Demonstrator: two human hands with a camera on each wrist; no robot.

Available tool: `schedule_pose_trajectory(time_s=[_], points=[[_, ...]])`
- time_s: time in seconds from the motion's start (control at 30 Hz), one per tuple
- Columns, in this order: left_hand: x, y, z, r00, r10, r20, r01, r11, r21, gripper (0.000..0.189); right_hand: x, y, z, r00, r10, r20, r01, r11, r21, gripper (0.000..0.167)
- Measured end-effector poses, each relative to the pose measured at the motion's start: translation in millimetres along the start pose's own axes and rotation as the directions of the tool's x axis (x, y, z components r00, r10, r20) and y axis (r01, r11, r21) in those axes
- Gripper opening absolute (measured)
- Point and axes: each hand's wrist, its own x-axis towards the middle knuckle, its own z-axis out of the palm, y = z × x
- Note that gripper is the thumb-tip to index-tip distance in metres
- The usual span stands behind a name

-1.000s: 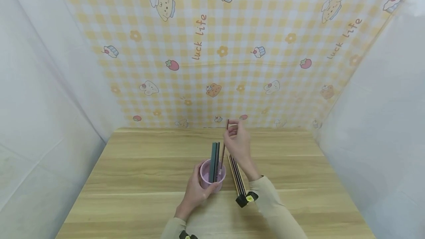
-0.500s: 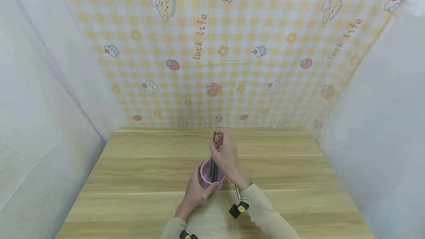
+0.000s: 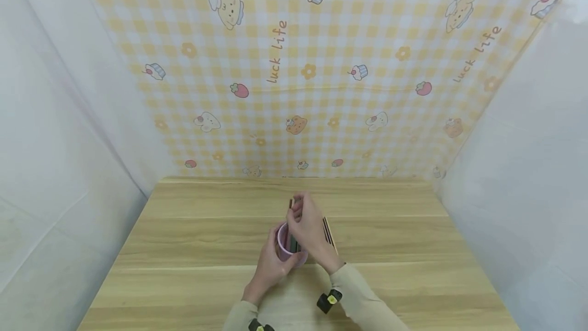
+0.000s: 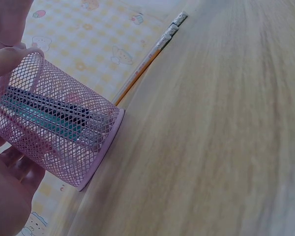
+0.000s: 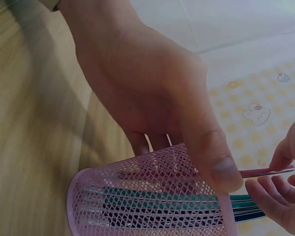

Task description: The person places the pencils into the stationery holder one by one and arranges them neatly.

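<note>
While the left hand (image 3: 272,264) curls round the side of the pink mesh cup (image 4: 54,155), thumb up by the rim, the right hand (image 3: 306,225) pinches a red pencil (image 5: 258,172) near its top, fingers mostly bent in. That pencil's lower part is down inside the cup, alongside some green and dark pencils (image 5: 247,201). More pencils (image 3: 327,231) lie on the table (image 3: 206,249) just right of the cup. Handling guess: the red one's light and stiff, probably a bit slick, so a fingertip pinch up high makes sense. Cup's likely light too and could tip, so a hold round the wall seems smart.
</note>
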Motion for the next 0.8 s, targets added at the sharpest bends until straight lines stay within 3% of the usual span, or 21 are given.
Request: schedule_pose_trajectory(time_s=[0.23,0.8], points=[[0.5,1.9,0.0,1.0,-0.008,0.002,0.008,1.0,-0.018,0.085,-0.7,5,-5,1.0,0.014,0.004,-0.014,1.0,0.001,0.031],[0.5,0.6,0.6,1.0,-0.021,-0.016,0.02,0.999,-0.05,0.084,18.0,20,-30,0.992,0.051,-0.113,-0.055,0.998,-0.034,0.029]])
